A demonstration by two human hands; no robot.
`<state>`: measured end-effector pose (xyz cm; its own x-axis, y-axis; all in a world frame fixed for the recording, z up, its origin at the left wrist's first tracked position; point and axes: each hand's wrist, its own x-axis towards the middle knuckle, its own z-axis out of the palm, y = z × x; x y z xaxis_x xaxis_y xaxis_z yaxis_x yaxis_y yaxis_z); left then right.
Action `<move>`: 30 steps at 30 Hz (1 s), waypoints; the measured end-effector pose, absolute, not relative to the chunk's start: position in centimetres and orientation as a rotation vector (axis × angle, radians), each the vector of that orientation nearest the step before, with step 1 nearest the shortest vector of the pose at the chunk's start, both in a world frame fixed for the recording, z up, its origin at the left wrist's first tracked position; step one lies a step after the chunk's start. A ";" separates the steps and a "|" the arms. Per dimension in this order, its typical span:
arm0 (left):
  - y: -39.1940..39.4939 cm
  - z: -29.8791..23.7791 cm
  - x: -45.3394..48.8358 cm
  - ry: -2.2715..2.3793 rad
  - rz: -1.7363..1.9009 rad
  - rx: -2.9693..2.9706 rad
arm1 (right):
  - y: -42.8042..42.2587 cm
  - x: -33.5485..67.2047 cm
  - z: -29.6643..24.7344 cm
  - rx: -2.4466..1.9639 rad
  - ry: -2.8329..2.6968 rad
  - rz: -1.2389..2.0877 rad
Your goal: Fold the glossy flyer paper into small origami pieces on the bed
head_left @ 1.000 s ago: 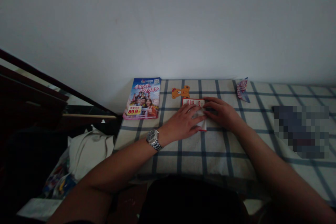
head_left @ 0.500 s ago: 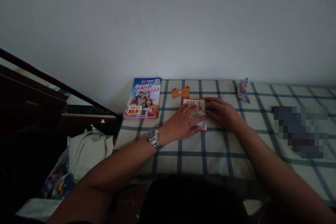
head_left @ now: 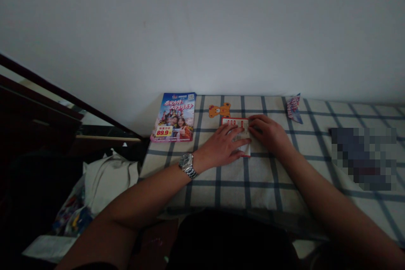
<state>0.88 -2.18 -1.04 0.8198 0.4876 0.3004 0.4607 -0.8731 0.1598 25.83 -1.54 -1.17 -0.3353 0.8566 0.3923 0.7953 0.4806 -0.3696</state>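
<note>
On the checked cloth lies a small folded leaflet (head_left: 247,149) with white panels, red edges and red print. My left hand (head_left: 221,147), a metal watch on its wrist, rests flat across it with fingers spread, covering much of the print. At the leaflet's right edge, my right hand (head_left: 268,135) has its bent fingers close together on the paper. A stack of colourful flyers (head_left: 174,117) lies left of my hands. Just above the leaflet is an orange bear figure (head_left: 219,110).
A folded colourful paper (head_left: 294,109) stands near the wall at the back right. A blurred dark object (head_left: 360,158) lies on the checked cloth (head_left: 202,194) farther right. White bags (head_left: 109,177) sit below on the left, near a dark wooden rail (head_left: 63,93).
Both hands keep almost the same place on the leaflet, with the right fingers at its right edge. The whole view has shifted very slightly.
</note>
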 end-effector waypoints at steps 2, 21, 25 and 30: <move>-2.1 -1.1 0.9 0.763 0.520 2.916 | -1.4 25.7 -1.2 -1.381 -2.183 0.126; -2.1 -1.3 0.9 0.756 0.529 2.897 | 1.0 25.4 -0.8 -1.477 -2.242 -0.034; -2.1 -1.3 0.9 0.762 0.527 2.895 | 1.5 25.2 -0.5 -1.514 -2.256 -0.053; -2.0 -1.4 0.9 0.760 0.532 2.903 | 2.1 25.2 -0.4 -1.510 -2.228 -0.045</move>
<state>0.89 -1.98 -1.43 0.8152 0.4903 0.3084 0.4574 -0.8716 0.1765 25.18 2.06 -0.45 -0.3024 0.8752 0.3775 0.8898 0.4012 -0.2175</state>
